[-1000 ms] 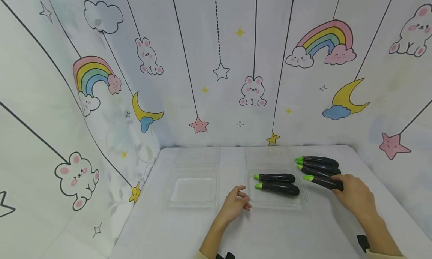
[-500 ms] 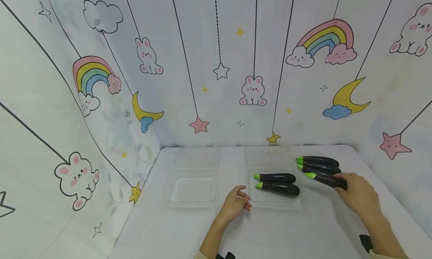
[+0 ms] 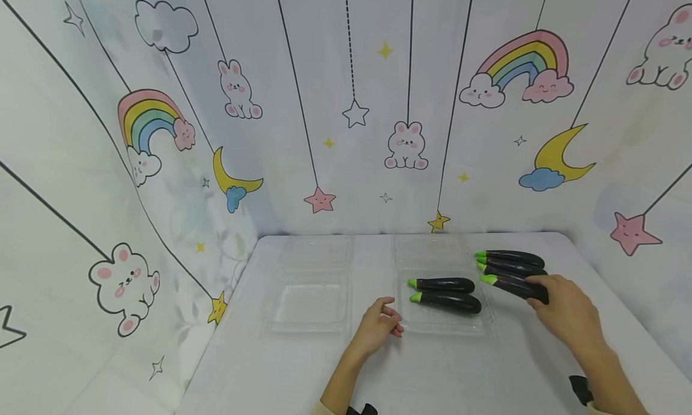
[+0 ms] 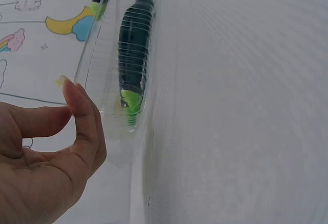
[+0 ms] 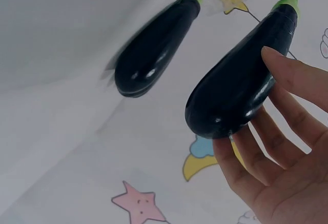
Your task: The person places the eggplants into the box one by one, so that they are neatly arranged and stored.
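Note:
In the head view my right hand [image 3: 567, 313] holds a dark eggplant [image 3: 516, 287] by its blunt end, its green stem pointing left. The right wrist view shows the thumb on one side of this eggplant [image 5: 238, 78] and the fingers along the other. Two eggplants [image 3: 445, 302] lie side by side in the right clear plastic container [image 3: 449, 328]. My left hand [image 3: 377, 328] is at that container's left edge with loosely curled fingers, holding nothing. In the left wrist view, its thumb meets the index finger beside the clear wall.
Several more eggplants [image 3: 510, 257] lie right of the container, just behind the held one. Another clear container [image 3: 308, 307] stands on the left of the white table [image 3: 259, 373]. Both containers have lids folded back toward the patterned backdrop [image 3: 367, 163].
My right hand shifted slightly right with the eggplant, then back left toward the container. The left hand and the two eggplants in the container have stayed put.

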`<state>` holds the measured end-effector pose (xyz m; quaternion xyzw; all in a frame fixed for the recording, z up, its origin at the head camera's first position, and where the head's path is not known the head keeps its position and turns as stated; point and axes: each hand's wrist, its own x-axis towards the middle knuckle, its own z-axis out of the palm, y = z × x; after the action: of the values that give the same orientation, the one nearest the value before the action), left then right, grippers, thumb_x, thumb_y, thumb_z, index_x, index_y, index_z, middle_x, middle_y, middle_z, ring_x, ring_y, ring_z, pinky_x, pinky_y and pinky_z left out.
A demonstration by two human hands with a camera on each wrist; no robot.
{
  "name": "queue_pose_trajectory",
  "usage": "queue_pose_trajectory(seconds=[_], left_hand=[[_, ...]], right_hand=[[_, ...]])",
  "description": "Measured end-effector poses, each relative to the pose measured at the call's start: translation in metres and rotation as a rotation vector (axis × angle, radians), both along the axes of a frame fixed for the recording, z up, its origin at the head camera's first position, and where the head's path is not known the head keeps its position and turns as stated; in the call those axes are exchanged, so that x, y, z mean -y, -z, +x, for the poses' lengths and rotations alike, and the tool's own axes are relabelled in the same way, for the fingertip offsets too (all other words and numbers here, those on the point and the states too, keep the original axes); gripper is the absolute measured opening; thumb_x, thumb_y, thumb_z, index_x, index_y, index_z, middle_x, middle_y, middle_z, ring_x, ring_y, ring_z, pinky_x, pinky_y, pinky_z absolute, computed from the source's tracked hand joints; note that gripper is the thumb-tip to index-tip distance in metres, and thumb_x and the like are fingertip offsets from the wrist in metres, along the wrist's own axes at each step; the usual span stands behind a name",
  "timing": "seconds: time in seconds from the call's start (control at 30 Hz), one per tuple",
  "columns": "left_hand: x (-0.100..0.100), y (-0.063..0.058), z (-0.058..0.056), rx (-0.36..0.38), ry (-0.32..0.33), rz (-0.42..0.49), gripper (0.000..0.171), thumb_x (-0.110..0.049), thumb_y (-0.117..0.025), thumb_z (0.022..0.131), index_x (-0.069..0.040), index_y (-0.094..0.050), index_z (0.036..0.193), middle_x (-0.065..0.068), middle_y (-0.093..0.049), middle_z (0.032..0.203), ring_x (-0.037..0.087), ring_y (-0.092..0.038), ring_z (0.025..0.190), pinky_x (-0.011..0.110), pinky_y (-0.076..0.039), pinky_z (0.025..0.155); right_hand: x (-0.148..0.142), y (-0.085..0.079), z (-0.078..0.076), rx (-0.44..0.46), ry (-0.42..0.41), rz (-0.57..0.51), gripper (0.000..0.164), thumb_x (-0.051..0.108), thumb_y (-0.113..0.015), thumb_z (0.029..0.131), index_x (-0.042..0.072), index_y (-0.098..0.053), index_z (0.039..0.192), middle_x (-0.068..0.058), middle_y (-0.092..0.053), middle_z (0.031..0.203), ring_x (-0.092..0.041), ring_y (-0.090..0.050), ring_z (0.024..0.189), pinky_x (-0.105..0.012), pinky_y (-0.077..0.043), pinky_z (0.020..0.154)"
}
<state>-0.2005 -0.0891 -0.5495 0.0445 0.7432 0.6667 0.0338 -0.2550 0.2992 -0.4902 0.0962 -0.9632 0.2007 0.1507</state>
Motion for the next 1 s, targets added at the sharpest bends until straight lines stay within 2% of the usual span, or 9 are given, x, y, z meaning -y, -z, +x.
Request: queue_pose_trajectory(seconds=[0.2, 0.57, 1.0], left_hand=[[0.002, -0.001, 0.001, 0.003, 0.01, -0.004, 0.051, 0.003, -0.058, 0.099, 0.011, -0.044, 0.147, 0.012, -0.065, 0.102, 0.021, -0.074, 0.074, 0.031, -0.061, 0.076], [0.0, -0.002, 0.002, -0.013, 0.003, -0.002, 0.051, 0.003, -0.059, 0.099, 0.011, -0.044, 0.147, 0.015, -0.065, 0.103, 0.034, -0.075, 0.077, 0.037, -0.062, 0.078], [0.0, 0.0, 0.002, -0.004, 0.002, -0.004, 0.051, 0.001, -0.06, 0.1, 0.01, -0.044, 0.148, 0.016, -0.065, 0.104, 0.036, -0.075, 0.078, 0.038, -0.061, 0.08]], right_hand=[[0.007, -0.004, 0.004, -0.013, -0.023, -0.012, 0.043, 0.008, -0.084, 0.081, 0.0, -0.071, 0.122, -0.038, -0.061, 0.125, -0.062, -0.056, 0.11, -0.073, -0.05, 0.074], [0.021, -0.005, 0.01, -0.033, -0.041, -0.019, 0.044, 0.009, -0.086, 0.08, 0.002, -0.072, 0.121, -0.035, -0.062, 0.128, -0.061, -0.058, 0.11, -0.07, -0.051, 0.072], [0.041, -0.006, 0.016, -0.029, -0.075, -0.018, 0.043, 0.009, -0.086, 0.081, 0.003, -0.073, 0.121, -0.03, -0.063, 0.127, -0.057, -0.057, 0.113, -0.071, -0.05, 0.08]])
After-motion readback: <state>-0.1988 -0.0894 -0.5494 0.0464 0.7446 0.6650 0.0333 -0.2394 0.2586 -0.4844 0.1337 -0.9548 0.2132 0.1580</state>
